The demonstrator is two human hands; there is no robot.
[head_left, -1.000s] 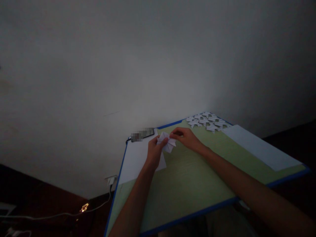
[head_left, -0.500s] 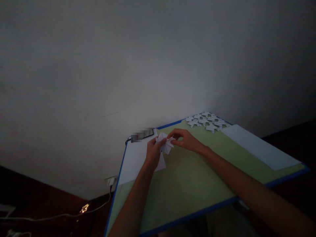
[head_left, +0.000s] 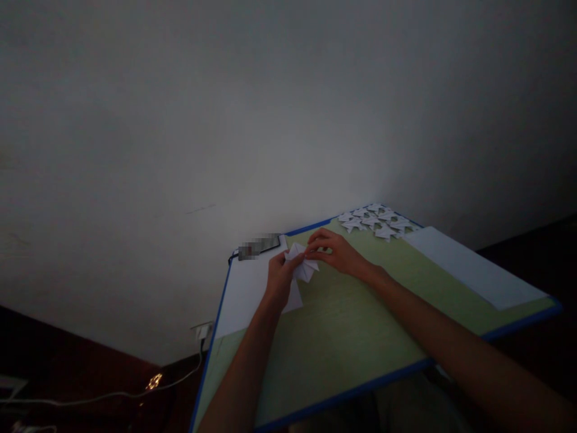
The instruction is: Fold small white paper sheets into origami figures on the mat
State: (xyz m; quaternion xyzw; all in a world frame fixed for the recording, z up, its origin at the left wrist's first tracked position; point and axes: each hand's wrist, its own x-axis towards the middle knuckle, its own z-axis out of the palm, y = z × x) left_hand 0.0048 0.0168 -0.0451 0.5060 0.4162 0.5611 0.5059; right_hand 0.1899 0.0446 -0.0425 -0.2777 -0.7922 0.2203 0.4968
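A piece of folded white paper, creased and with pointed corners, is held above the table between both hands. My left hand grips its left side, the thumb lying across the front. My right hand pinches the upper right part of the same paper between thumb and fingertips. The exact folds under the fingers are too small and dim to make out. Below and left of the paper, a white sheet lies on the green table top, partly covered by my left hand and forearm.
Several folded white paper figures sit at the far right corner. Near them lies a stack of white paper along the right side. A blurred-out dark device rests at the back left. A wall stands behind; a cable hangs at left.
My right hand's fingers have shifted slightly left and closed in on the folded paper's upper edge. The left hand keeps its grip.
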